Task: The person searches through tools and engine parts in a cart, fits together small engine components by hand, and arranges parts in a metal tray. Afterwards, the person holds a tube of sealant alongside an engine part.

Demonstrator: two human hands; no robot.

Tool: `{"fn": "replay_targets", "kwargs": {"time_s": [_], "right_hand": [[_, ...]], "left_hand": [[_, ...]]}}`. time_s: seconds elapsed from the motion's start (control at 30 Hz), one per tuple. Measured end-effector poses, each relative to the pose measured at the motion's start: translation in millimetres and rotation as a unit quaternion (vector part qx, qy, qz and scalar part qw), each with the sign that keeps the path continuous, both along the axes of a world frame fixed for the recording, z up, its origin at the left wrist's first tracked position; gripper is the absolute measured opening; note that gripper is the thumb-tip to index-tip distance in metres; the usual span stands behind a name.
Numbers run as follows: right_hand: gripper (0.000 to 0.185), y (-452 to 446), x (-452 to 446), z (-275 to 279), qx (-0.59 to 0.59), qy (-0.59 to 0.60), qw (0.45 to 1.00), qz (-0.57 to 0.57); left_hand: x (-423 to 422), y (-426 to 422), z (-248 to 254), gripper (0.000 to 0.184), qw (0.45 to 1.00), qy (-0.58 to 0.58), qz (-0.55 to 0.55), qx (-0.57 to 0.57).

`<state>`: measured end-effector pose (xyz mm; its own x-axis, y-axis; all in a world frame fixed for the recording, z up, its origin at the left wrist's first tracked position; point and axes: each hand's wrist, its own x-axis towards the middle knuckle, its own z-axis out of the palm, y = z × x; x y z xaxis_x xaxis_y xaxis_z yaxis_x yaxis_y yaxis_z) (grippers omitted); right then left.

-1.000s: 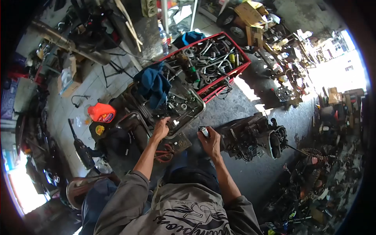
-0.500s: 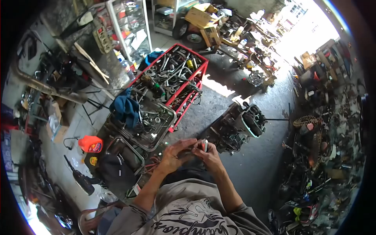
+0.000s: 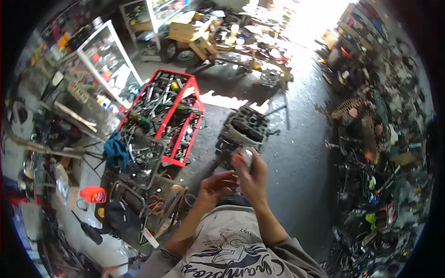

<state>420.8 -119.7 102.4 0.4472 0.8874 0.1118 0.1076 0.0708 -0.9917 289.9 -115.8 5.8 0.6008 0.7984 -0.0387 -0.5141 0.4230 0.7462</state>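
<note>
My right hand (image 3: 253, 178) is closed round a small pale tube (image 3: 249, 156) whose tip points up past the thumb. Motion blur and the fingers hide most of the tube. My left hand (image 3: 215, 188) is just left of it, fingers apart and slightly curled, with nothing visible in it. Beyond both hands a partly dismantled engine (image 3: 247, 131) sits on the floor, its open side facing up. The right hand overlaps its near edge in the view; I cannot tell whether they touch.
A red tool chest (image 3: 198, 95) full of wrenches and sockets stands ahead left. Beside it are a metal tray (image 3: 149, 178) of parts and a blue cloth (image 3: 116, 147). Left lie an orange-red bottle (image 3: 93, 194) and a black cap (image 3: 121, 216). Parts pile (image 3: 371, 153) along the right.
My view has turned right and the engine now appears closer ahead of my hands. The right hand has risen with the tube towards the engine; the left has come away from it.
</note>
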Motion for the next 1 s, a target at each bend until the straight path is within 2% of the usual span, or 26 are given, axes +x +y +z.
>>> {"fn": "replay_targets", "kwargs": {"time_s": [0.07,0.1,0.13,0.17,0.27,0.3,0.33,0.37,0.4,0.43,0.47,0.53,0.6,0.67,0.73,0.8,0.83,0.87,0.9,1.0], "right_hand": [[0.016,14,15,-6,0.102,-0.159,0.982,-0.028],[0.018,21,25,-6,0.164,-0.245,0.955,-0.036],[0.020,24,37,-5,0.165,-0.357,0.918,-0.048],[0.020,22,48,-2,0.159,-0.372,0.912,-0.071],[0.020,19,87,-6,0.163,-0.386,0.901,-0.111],[0.020,17,99,-10,0.173,-0.387,0.897,-0.122],[0.020,13,110,-12,0.174,-0.384,0.898,-0.125],[0.020,9,121,-13,0.126,-0.328,0.926,-0.142],[0.021,8,130,-11,0.079,-0.270,0.947,-0.157],[0.022,0,132,-8,0.068,-0.219,0.962,-0.147],[0.022,-5,132,-7,0.066,-0.219,0.962,-0.150],[0.022,-9,122,-6,0.176,-0.320,0.917,-0.158],[0.021,-7,124,-6,0.184,-0.325,0.914,-0.156],[0.021,4,139,-23,0.163,-0.333,0.908,-0.194],[0.025,-1,163,-41,0.160,-0.364,0.889,-0.229],[0.035,-16,178,-55,0.053,-0.153,0.969,-0.189],[0.035,-28,184,-58,0.058,-0.152,0.969,-0.184],[0.035,-44,190,-58,0.055,0.024,0.995,-0.076],[0.036,-58,191,-55,0.046,0.199,0.978,0.035],[0.037,-96,183,-18,0.026,0.259,0.963,0.068]], "left_hand": [[34,-28,-29,0.041,0.999,0.006,-0.045,0.000],[48,-40,-39,0.040,0.999,0.011,-0.042,0.030],[59,-44,-32,0.040,0.997,0.016,-0.037,0.060],[64,-41,-25,0.041,0.998,-0.008,-0.055,-0.014],[80,-41,-14,0.043,0.995,-0.009,-0.074,0.068],[83,-44,-4,0.043,0.995,-0.005,-0.075,0.068],[86,-45,11,0.043,0.997,-0.008,-0.079,0.022],[91,-46,22,0.043,0.996,-0.013,-0.082,-0.024],[96,-46,27,0.043,0.996,-0.012,-0.083,-0.022],[101,-47,31,0.044,0.997,0.019,-0.064,-0.024],[107,-49,32,0.045,0.997,0.050,-0.047,-0.027],[120,-55,11,0.046,0.997,0.061,-0.048,-0.008],[126,-55,3,0.047,0.995,0.075,-0.055,0.018],[122,-53,12,0.045,0.995,0.078,-0.064,0.014],[115,-44,15,0.048,0.993,0.062,-0.080,0.062],[107,-43,43,0.059,0.992,-0.011,-0.107,-0.072],[106,-41,49,0.060,0.992,-0.015,-0.103,-0.066],[105,-39,50,0.060,0.993,-0.015,-0.096,-0.064],[105,-36,50,0.059,0.994,-0.024,-0.092,-0.049],[108,-27,51,0.058,0.994,-0.062,-0.087,-0.037]]}}
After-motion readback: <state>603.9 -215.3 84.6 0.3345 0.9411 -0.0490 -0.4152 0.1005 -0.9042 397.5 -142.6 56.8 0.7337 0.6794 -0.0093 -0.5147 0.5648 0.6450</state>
